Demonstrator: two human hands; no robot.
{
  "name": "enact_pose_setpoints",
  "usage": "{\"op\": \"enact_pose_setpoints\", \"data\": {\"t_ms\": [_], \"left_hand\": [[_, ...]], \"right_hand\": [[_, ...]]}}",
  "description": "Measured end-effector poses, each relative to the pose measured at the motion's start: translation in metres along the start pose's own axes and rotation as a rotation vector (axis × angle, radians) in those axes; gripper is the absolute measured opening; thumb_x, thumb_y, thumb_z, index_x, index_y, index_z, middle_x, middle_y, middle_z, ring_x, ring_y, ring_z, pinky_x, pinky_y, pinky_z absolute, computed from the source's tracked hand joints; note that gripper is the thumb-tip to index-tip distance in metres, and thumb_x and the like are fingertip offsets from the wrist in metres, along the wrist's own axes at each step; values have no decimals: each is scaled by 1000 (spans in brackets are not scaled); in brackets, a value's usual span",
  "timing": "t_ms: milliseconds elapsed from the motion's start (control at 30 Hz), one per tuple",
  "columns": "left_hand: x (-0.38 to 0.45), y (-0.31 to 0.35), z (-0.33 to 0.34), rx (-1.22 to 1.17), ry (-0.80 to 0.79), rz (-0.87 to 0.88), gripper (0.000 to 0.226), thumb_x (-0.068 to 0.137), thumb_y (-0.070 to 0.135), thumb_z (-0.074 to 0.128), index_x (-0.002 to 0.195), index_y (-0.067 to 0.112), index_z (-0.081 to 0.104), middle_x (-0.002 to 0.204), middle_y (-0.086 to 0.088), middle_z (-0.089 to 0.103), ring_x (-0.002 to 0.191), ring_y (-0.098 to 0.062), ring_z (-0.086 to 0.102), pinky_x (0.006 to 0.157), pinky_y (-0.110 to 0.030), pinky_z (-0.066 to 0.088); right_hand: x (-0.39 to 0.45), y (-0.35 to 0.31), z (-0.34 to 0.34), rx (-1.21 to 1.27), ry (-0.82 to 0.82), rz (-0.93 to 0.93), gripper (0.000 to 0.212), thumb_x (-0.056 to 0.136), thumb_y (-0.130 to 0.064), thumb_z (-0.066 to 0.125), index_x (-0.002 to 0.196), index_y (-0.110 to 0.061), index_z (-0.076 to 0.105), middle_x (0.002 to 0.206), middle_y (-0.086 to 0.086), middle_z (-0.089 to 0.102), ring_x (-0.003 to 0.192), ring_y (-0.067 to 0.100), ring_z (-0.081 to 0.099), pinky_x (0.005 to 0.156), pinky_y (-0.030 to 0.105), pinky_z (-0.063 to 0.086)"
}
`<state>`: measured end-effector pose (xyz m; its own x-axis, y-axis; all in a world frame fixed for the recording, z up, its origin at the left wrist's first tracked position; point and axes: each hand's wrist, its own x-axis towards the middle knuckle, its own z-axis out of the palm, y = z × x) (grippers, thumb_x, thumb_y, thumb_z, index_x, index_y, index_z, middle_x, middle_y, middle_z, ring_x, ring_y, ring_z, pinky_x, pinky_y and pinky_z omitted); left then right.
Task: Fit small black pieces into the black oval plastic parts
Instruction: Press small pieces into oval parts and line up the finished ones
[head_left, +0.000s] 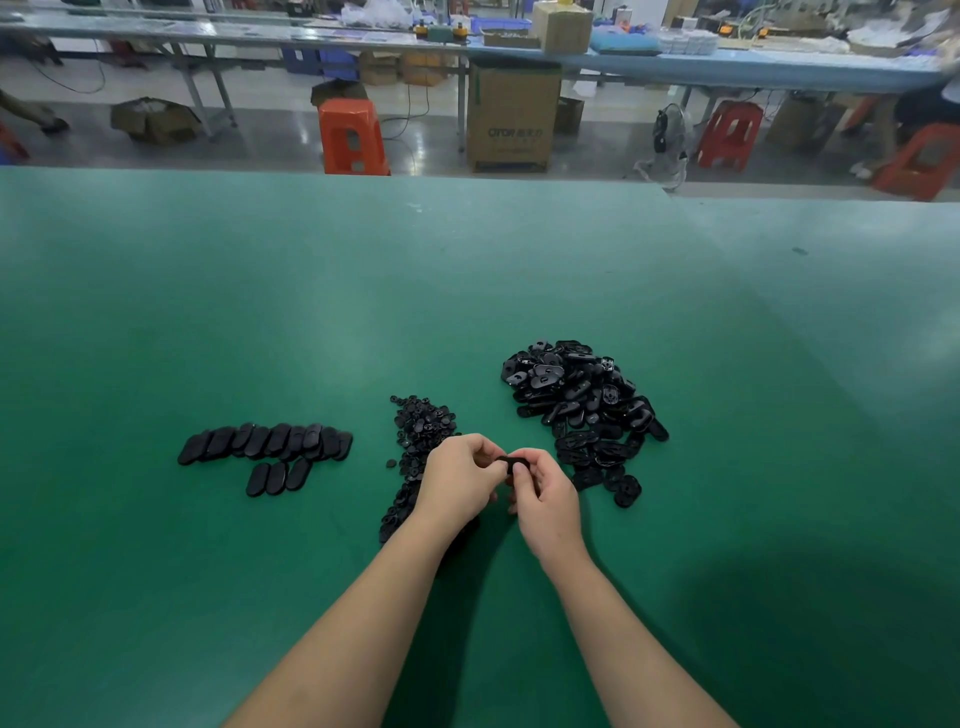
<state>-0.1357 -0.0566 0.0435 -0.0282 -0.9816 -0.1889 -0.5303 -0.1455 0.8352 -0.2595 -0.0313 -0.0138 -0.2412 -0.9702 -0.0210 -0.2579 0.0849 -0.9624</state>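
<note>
My left hand (457, 486) and right hand (545, 499) meet above the green table (467, 291), fingers of both pinched on one black oval part (511, 461) held between them. Whether a small piece sits in it I cannot tell. Loose small pieces (423, 428) lie heaped just beyond and under my left hand. A bigger heap of ovals (582, 400) lies to the right, and rows of ovals (265, 441) lie flat well to the left.
</note>
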Motion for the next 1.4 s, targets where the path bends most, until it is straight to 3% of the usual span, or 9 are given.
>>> {"op": "enact_pose_setpoints", "data": {"t_ms": [167,533,700,833,933,1033,1100,1233,1400], "left_hand": [[1,2,5,64,67,4,3,84,21,72,82,21,71,78,9,70,71,-7,63,59,-16,45],[1,-1,5,156,41,156,6,90,17,65,92,17,71,83,8,70,78,-9,64,64,-10,44],[2,-7,4,225,22,231,15,90,12,63,101,17,71,86,9,68,79,-6,62,77,-22,53],[0,-10,6,376,52,367,30,95,17,59,125,20,61,105,2,70,96,-18,65,85,-36,55],[-2,-14,4,553,111,499,22,97,24,54,119,24,60,103,4,69,92,-21,66,75,-38,53],[-6,-19,-7,577,239,562,17,93,25,60,109,25,63,93,6,67,81,-20,66,63,-34,51],[-8,-28,-22,483,354,488,18,88,25,68,106,25,66,92,8,66,76,-18,65,60,-31,48],[-9,-66,-69,241,494,167,16,88,25,70,104,26,67,93,13,65,80,-3,60,65,-21,42],[-23,-124,-121,147,718,-144,16,88,27,71,101,20,69,88,2,68,82,-21,62,71,-32,44]], "right_hand": [[-1,-2,-1,66,8,20,18,99,-13,59,98,-28,68,87,-6,75,75,11,65,76,49,58],[0,-3,-1,128,13,28,12,99,-12,62,96,-23,67,82,-5,71,72,8,61,72,43,54],[0,-2,-1,118,15,21,11,99,-14,61,96,-23,66,82,-5,70,72,6,60,70,39,53],[0,-1,-1,122,11,20,16,101,-13,59,97,-27,66,84,-5,72,71,6,61,68,36,54],[-1,-2,-1,169,8,17,19,102,-11,55,100,-28,65,80,-4,71,60,10,58,57,29,51],[-1,-4,-1,204,43,17,21,102,-11,55,111,-29,61,80,-4,68,60,10,59,55,24,50],[-1,-4,-1,202,45,22,21,101,-13,55,114,-29,60,86,-1,69,61,8,59,55,25,51],[-2,-3,-2,147,27,23,20,102,-17,54,113,-32,59,83,-6,69,61,6,58,56,23,52],[-1,-2,0,119,38,27,16,102,-18,55,111,-31,60,80,-5,68,59,4,58,56,21,50]]}}
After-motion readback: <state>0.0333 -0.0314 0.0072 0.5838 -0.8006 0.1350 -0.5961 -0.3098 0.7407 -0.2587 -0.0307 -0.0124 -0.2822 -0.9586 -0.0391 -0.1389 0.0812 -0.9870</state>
